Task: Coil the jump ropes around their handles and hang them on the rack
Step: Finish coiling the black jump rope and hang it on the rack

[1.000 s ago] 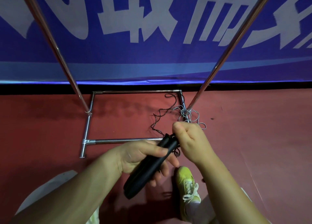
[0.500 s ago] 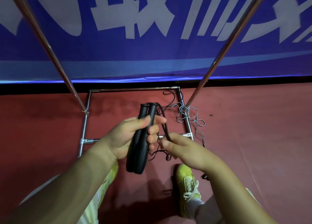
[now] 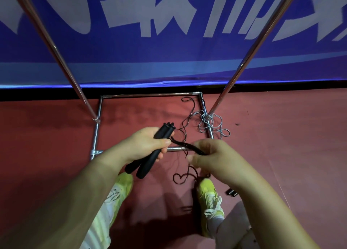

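Left hand: the left hand (image 3: 145, 145) is curled round the pair of black handles (image 3: 150, 151), thumb laid across them, holding them side by side and tilted, their top ends toward 1 o'clock.
Right hand: the right hand (image 3: 212, 157) pinches the black rope (image 3: 185, 146) between thumb and fingers, just at 3 o'clock of the handles; the short stretch between the two hands runs taut.
Loose rope: the rest of the black rope trails down to the red floor (image 3: 281, 145), looping by the right yellow shoe (image 3: 211, 201) and away toward 12 o'clock.
Grey rope: a grey jump rope (image 3: 212, 125) lies tangled at the foot of the right upright.
Rack: a chrome rack (image 3: 150, 95) stands ahead, its base frame on the floor, uprights slanting to 11 and 1 o'clock.
Behind: a blue banner (image 3: 169, 61) with white lettering.
Left shoe: a yellow shoe (image 3: 124, 185) shows under the left forearm.
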Motion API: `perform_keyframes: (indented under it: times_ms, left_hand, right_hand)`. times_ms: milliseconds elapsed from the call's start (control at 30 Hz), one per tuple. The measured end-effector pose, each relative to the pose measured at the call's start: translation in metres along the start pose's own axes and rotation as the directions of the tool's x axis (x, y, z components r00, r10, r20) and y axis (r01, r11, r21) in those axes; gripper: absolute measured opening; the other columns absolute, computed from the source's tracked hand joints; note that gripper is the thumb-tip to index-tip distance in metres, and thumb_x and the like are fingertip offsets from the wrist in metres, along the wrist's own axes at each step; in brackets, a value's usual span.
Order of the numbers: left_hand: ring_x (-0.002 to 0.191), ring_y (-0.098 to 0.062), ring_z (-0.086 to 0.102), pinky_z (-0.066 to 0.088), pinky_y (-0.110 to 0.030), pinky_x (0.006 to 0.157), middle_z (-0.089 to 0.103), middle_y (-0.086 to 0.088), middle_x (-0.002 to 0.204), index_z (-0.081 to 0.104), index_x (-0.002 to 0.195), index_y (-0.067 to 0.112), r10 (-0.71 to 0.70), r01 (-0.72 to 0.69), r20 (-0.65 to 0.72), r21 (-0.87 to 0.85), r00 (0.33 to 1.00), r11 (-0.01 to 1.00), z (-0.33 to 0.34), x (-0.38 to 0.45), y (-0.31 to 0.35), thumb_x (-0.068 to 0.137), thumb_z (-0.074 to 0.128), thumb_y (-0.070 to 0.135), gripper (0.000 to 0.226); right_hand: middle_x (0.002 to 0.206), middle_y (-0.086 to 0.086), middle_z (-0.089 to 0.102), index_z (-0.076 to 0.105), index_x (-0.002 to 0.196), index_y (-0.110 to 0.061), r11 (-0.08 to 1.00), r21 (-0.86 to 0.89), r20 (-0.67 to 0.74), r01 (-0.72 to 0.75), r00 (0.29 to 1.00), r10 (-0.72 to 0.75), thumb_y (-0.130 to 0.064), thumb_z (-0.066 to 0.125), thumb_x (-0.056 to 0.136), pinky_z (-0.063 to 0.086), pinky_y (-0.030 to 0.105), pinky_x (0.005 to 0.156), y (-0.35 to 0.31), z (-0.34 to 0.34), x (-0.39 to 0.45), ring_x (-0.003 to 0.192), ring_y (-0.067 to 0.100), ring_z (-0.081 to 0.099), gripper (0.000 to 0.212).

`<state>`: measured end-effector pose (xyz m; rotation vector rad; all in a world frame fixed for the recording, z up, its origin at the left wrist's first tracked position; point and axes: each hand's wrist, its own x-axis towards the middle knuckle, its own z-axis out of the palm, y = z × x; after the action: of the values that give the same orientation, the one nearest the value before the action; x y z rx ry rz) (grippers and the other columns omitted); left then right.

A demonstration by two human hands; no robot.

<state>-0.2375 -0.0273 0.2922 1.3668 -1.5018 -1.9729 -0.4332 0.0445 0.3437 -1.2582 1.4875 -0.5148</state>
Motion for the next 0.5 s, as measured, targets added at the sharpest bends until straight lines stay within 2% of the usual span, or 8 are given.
perform_keyframes:
  times_ms: [100,200,300,400,500]
  left_hand:
    - [0.057,-0.015,0.057,0.05,-0.029,0.058,0.06,0.0,0.065,0.059,0.103,0.01,-0.043,0.034,0.066,0.132,0.997,0.991,0.002,0.0,-0.001,0.094,0.055,0.007,0.01]
    - [0.054,-0.013,0.055,0.049,-0.025,0.055,0.057,-0.002,0.066,0.058,0.088,0.011,-0.103,0.054,0.202,0.235,0.974,0.971,0.012,-0.003,0.001,0.092,0.056,0.002,0.011]
    - [0.054,-0.011,0.058,0.051,-0.025,0.058,0.059,-0.001,0.068,0.058,0.094,0.012,-0.186,0.068,0.381,0.303,0.906,0.951,0.028,-0.009,0.003,0.092,0.057,0.003,0.009]
    - [0.056,-0.006,0.059,0.052,-0.02,0.062,0.059,0.003,0.069,0.06,0.11,0.008,-0.245,0.049,0.523,0.36,0.817,0.932,0.04,-0.015,0.006,0.094,0.056,0.007,0.017]
    - [0.059,-0.007,0.059,0.051,-0.018,0.064,0.059,0.004,0.067,0.064,0.115,0.015,-0.197,0.051,0.661,0.234,0.724,0.971,0.045,-0.023,0.011,0.093,0.056,0.004,0.025]
  right_hand:
    - [0.068,0.0,0.067,0.06,0.105,-0.012,0.991,0.122,-0.063,0.045,0.997,-0.038,-0.005,0.065,0.087,0.039,0.021,0.044,-0.008,0.001,-0.003,0.042,0.009,0.045,0.02]
    - [0.07,0.003,0.071,0.056,0.097,-0.017,0.977,0.174,-0.012,0.119,0.993,-0.119,0.001,0.062,0.089,0.041,0.025,0.047,-0.012,0.0,-0.003,0.045,0.01,0.049,0.02]
    - [0.065,0.001,0.07,0.061,0.085,-0.018,0.974,0.104,0.059,0.204,0.976,-0.21,-0.006,0.065,0.088,0.046,0.03,0.055,-0.012,-0.002,-0.002,0.054,0.013,0.057,0.012]
    - [0.06,-0.006,0.064,0.067,0.073,-0.024,0.973,0.012,0.046,0.228,0.972,-0.229,-0.009,0.071,0.084,0.045,0.022,0.058,-0.009,-0.005,0.004,0.057,0.006,0.054,0.02]
    - [0.055,-0.008,0.054,0.07,0.063,-0.026,0.982,0.123,0.128,0.144,0.979,-0.16,-0.013,0.077,0.077,0.037,0.018,0.048,-0.006,-0.004,0.011,0.05,0.006,0.045,0.021]
